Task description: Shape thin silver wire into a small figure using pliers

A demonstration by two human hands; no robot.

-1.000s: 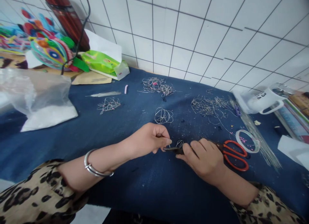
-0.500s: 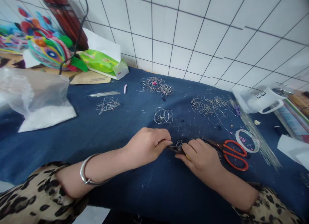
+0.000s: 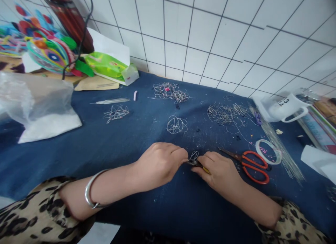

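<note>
Gripping pliers (image 3: 193, 162), right hand (image 3: 222, 171) beside scissors (image 3: 239, 158), left hand (image 3: 159, 165) curled, grasp hidden, cloth (image 3: 162, 209) stretching to near edge

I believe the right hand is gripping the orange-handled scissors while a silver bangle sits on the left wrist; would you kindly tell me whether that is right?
Not quite: the head view shows the right hand gripping pliers, while the orange-handled scissors lie beside it on the blue cloth. The silver bangle is on the left wrist.
</note>
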